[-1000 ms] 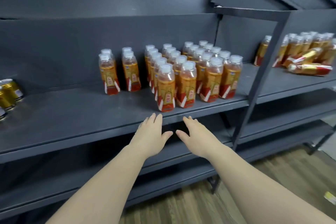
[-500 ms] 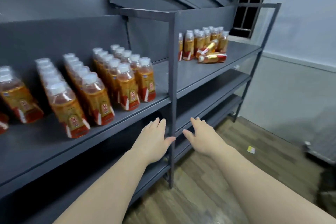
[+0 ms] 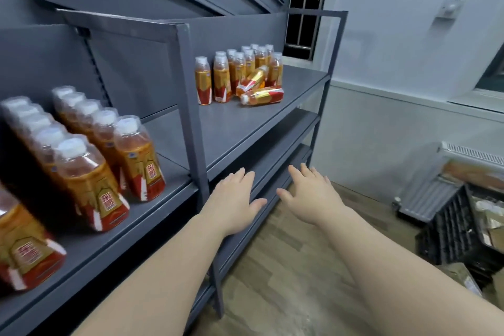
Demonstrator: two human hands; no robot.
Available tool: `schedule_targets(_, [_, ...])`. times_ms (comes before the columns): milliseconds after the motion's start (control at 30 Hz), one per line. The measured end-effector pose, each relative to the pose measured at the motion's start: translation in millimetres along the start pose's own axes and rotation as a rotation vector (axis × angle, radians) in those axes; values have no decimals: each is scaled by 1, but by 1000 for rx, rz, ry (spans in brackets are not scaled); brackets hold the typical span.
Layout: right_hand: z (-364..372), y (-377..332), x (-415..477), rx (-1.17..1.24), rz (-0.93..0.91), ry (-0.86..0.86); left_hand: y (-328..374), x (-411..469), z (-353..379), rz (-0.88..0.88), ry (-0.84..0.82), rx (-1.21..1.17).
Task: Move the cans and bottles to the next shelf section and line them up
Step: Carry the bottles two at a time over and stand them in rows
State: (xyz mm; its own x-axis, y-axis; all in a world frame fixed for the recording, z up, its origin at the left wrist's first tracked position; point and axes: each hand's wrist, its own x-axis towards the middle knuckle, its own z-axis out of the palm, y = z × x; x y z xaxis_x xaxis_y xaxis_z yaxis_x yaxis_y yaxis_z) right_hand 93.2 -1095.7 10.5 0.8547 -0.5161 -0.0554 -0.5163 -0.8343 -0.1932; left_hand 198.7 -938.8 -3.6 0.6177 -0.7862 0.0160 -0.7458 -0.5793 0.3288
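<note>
- Both our hands are empty. The left hand (image 3: 234,200) and the right hand (image 3: 309,198) hang in the air, fingers straight and spread, palms down. They are in front of the shelf's front edge, just right of the upright post (image 3: 192,117).
- The bottles sit in two lots. Tidy rows of bottles (image 3: 136,157) stand on the left section. A loose cluster of bottles (image 3: 240,73) stands well back on the right section of the shelf (image 3: 245,131), far from our hands. We see no cans from here.
- We judge the step in hand to be a reach for that cluster — it looks like the lot not yet moved and lined up.
- Two bottles need care first. The lying bottle (image 3: 261,96) rests on its side at the front of the cluster, and the leaning bottle (image 3: 252,81) is propped against the upright ones behind it. We would take these two before the rest, since a round bottle on its side may roll toward the edge if nudged.
- We should lift the leaning one by its body, straight away from its neighbours, so the standing ones are not dragged over.
- For the upright ones, we wrap our fingers round the body below the cap — one bottle per hand is the safe load. The plastic likely gives under a hard squeeze.
- We carry them around the front of the post, not into it, and set each down touching the end of a row, label forward.
</note>
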Motion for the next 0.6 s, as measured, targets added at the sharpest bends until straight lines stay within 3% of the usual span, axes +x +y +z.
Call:
schedule_targets(300, [-7,49,82,15,17,-7,12,97,4,-24,11,130])
schedule_targets(600, [-33,100,197,16,-111,-6,36,203,-7,-155,68,222])
